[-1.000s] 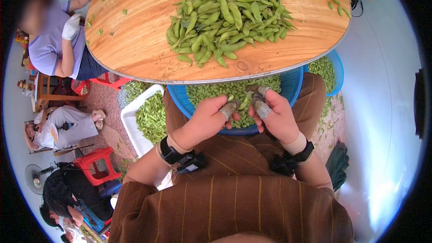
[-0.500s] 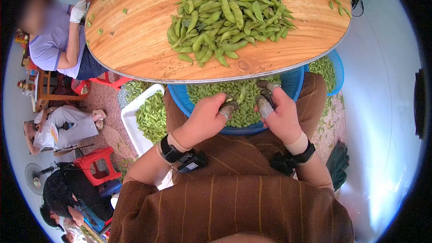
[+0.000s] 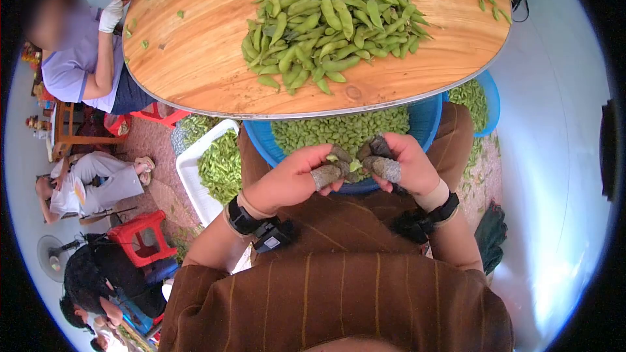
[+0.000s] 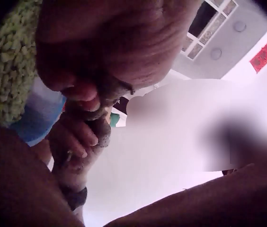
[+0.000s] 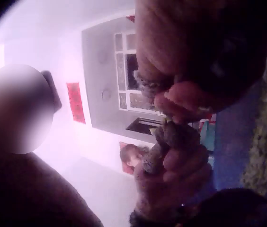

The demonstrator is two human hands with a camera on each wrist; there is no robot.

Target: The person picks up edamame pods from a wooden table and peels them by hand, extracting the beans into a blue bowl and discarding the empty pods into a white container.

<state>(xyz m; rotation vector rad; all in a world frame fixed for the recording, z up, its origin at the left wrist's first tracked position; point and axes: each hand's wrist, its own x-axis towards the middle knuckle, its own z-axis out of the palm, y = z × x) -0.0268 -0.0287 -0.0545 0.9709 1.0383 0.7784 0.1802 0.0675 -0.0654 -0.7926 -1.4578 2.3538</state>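
Observation:
Both hands meet over a blue basin [image 3: 259, 138] of shelled green soybeans [image 3: 339, 129]. Between the fingertips is a small green soybean pod [image 3: 354, 165], partly hidden by the fingers. My left hand [image 3: 297, 175] pinches it from the left, with another bit of green showing by the thumb. From the right, my right hand [image 3: 412, 166] grips it between thumb and forefinger. Grey, stained wrappings cover the thumbs and forefingers. In the dark right wrist view, a pale green tip shows between the touching fingers.
A heap of whole pods [image 3: 332, 23] lies on the wooden table [image 3: 195, 52] just ahead. A white crate [image 3: 189, 173] of pods stands at left, a second blue basin [image 3: 493, 101] at right. A person in a lilac shirt [image 3: 75, 72] sits at the table's left.
Half a second ago the hands were farther apart, with a green piece above the beans between them. Now they have come together and lower, towards my body, on a pod.

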